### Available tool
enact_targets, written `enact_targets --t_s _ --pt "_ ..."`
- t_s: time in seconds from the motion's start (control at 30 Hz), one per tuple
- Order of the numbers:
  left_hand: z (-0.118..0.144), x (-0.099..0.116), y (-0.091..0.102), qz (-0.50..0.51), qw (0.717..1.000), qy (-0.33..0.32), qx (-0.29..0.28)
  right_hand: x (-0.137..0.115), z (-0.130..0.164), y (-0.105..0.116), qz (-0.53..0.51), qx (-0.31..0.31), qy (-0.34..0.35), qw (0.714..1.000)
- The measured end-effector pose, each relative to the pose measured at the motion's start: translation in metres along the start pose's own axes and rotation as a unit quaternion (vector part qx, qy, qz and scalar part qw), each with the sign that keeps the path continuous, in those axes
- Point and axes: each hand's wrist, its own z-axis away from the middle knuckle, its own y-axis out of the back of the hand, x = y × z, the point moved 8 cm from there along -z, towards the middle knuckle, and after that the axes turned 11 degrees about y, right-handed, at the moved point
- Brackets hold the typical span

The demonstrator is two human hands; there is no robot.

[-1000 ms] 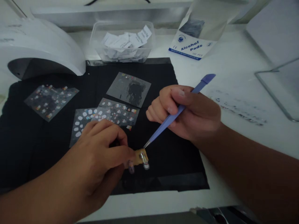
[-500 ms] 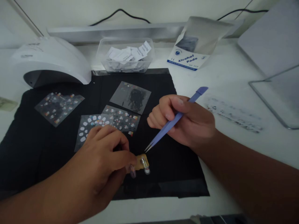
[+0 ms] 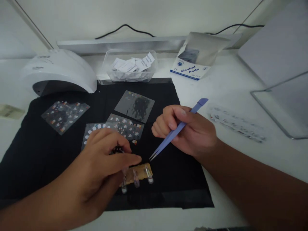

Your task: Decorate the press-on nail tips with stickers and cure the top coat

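Note:
My right hand (image 3: 185,128) grips blue tweezers (image 3: 176,131) with bare metal tips pointing down-left. The tips are slightly apart and hold nothing visible. Just below them lies a tan strip (image 3: 141,170) bearing clear false nail tips (image 3: 148,175) that jut toward me. My left hand (image 3: 103,160) is over the strip's left end, hiding it, its thumb and index finger parted. Whether its lower fingers touch the strip is hidden. Beyond that hand lie a sheet of white oval stickers (image 3: 90,130), partly covered, and a transparent sheet of small coloured stickers (image 3: 127,126).
On the black mat (image 3: 173,179) lie two more sticker sheets, one (image 3: 64,115) at left and one (image 3: 134,104) behind. A white nail lamp (image 3: 64,70), a plastic box (image 3: 130,75) of pad packets and an alcohol pads box (image 3: 190,69) stand behind. Clear packaging (image 3: 237,123) lies right.
My left hand has drawn back left, its thumb lifting off the strip, so more of the strip and another nail tip show. The tweezers stay near the strip. The view has tilted slightly up.

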Motion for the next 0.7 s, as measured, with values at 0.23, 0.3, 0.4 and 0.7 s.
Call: enact_targets --t_s 0.23,0.3,0.4,0.7 --pt "-0.008 -0.026 0.028 0.004 0.993 0.021 0.12 -0.003 0.0 0.003 -0.013 0.015 0.005 1.0" --pt "-0.012 -0.035 0.03 0.004 0.989 0.038 0.141 -0.004 0.0 0.004 -0.015 0.021 0.005 1.0" --pt "-0.014 -0.05 0.038 0.01 0.979 0.078 0.191 -0.004 0.0 0.006 -0.012 0.036 0.012 0.999" --pt "0.019 -0.031 0.087 -0.017 0.944 0.101 0.313 -0.008 0.002 0.013 0.011 0.06 0.045 0.997"
